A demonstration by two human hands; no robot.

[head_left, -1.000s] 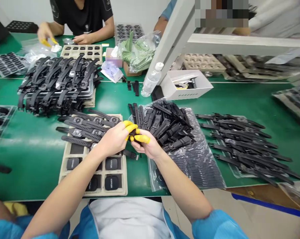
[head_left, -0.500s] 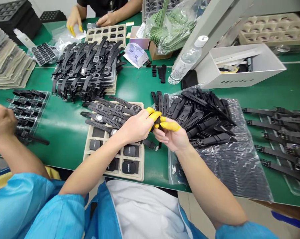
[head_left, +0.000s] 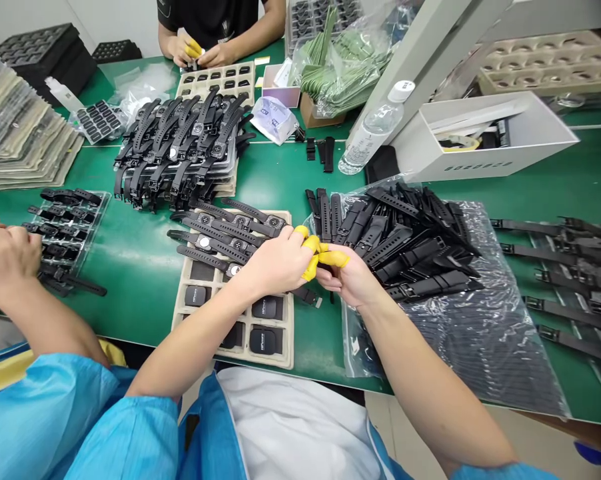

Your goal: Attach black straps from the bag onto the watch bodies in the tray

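Green table (head_left: 130, 287) stretches beneath my left hand (head_left: 283, 262) and right hand (head_left: 351, 279), yellow-covered fingers bunched together; whether they grip anything, I cannot tell. Loose black watch straps (head_left: 420, 257) heap right, a cream moulded tray (head_left: 288, 340) left, presumably for easy reach.

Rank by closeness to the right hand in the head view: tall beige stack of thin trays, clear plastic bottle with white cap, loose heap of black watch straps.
1. Loose heap of black watch straps: right beside the right hand, on its right.
2. Clear plastic bottle with white cap: beyond the hand.
3. Tall beige stack of thin trays: far left.
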